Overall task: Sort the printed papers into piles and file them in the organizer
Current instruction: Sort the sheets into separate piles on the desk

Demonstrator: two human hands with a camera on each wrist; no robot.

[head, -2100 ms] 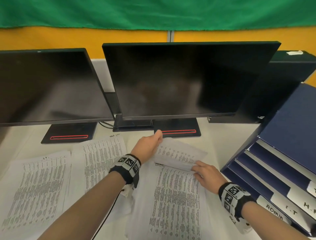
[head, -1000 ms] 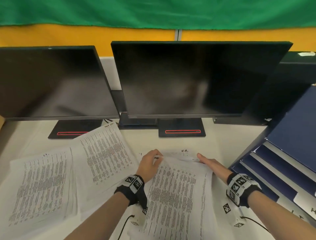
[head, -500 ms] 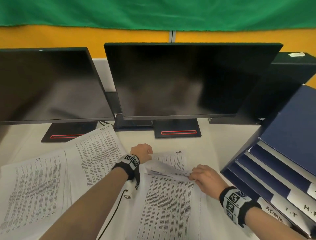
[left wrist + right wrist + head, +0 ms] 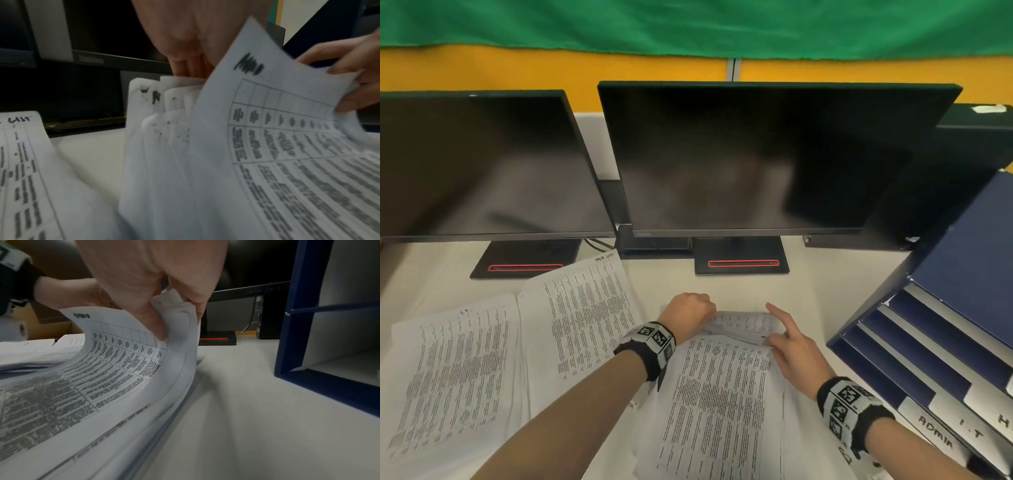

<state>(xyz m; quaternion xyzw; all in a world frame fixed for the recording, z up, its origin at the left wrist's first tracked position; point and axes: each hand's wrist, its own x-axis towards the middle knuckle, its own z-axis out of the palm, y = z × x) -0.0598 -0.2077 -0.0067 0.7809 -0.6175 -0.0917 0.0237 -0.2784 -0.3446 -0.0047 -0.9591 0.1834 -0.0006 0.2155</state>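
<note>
White table top (image 4: 835,294) lies under both hands and holds everything. Two big black flat screens (image 4: 767,157) stand past the hands, at the far side. To the right of the right hand sits the dark blue paper organizer with slanted trays (image 4: 941,329); its white tabs read "ADMIN" and "I.T". To the left of the left hand lie two spread piles of white printed sheets (image 4: 462,370). Between and under the hands is the middle stack of white printed papers (image 4: 719,394). The left hand (image 4: 686,317) is curled on the stack's far left corner. The right hand (image 4: 796,349) pinches the lifted, bent far edge of the top sheets between thumb (image 4: 152,324) and fingers, with its first finger sticking out.
</note>
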